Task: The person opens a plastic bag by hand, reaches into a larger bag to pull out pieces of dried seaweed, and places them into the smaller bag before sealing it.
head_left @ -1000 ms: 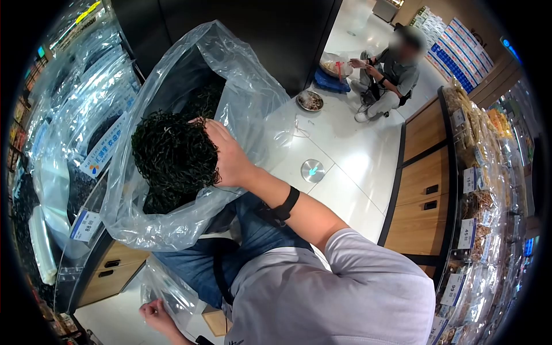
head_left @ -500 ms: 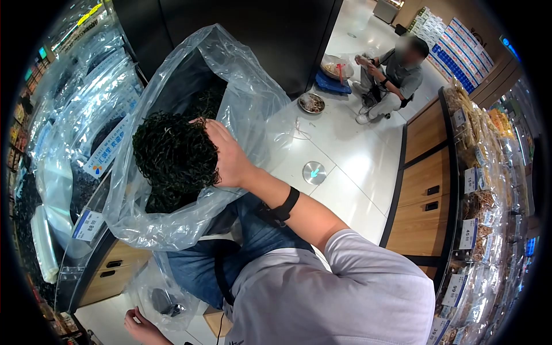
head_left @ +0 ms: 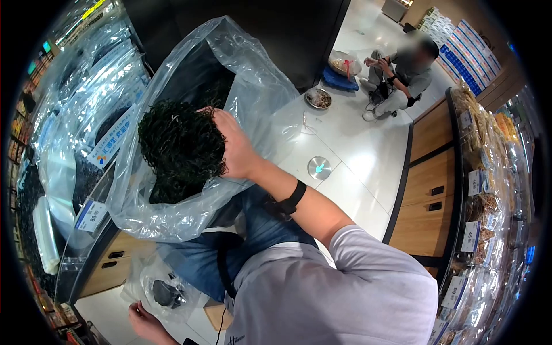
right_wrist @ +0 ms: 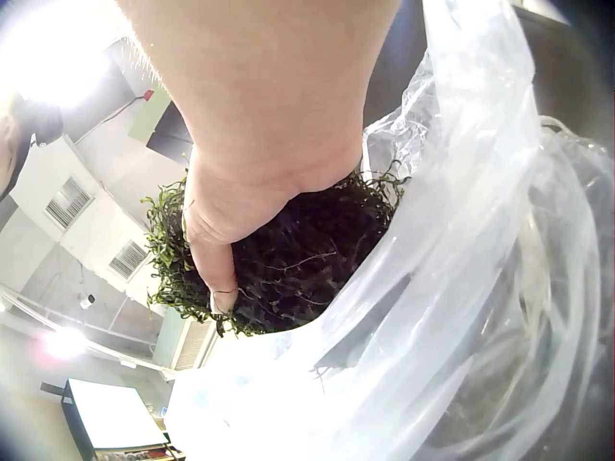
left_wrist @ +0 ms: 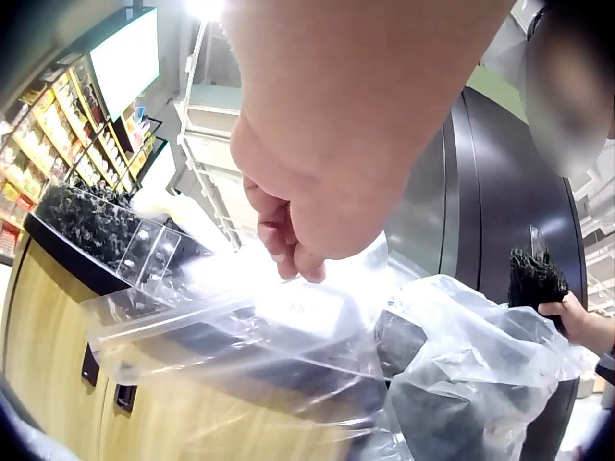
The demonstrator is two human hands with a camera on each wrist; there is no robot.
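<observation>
My right hand (head_left: 237,146) grips a big clump of dark green shredded seaweed (head_left: 179,146) from its side. The clump hangs over the mouth of a large clear plastic sack (head_left: 167,221), with more dark seaweed deeper inside. In the right wrist view the thumb presses into the seaweed (right_wrist: 298,259) beside the sack's pale wall (right_wrist: 461,259). Low on the left, my left hand (head_left: 148,325) has its fingers curled and pinches the edge of a thin clear plastic bag (head_left: 141,270). That bag (left_wrist: 231,336) spreads out below the fingertips in the left wrist view.
Packed seaweed bags (head_left: 109,121) fill the left counter, with a price tag (head_left: 91,216) at its edge. Dried goods (head_left: 480,201) line the right counter above wooden cabinets (head_left: 425,187). A person (head_left: 402,75) sits on the floor beyond a metal bowl (head_left: 318,99).
My left hand has moved down and left, and the thin bag has spread wider, a dark patch showing in it. My right hand keeps its grip on the seaweed.
</observation>
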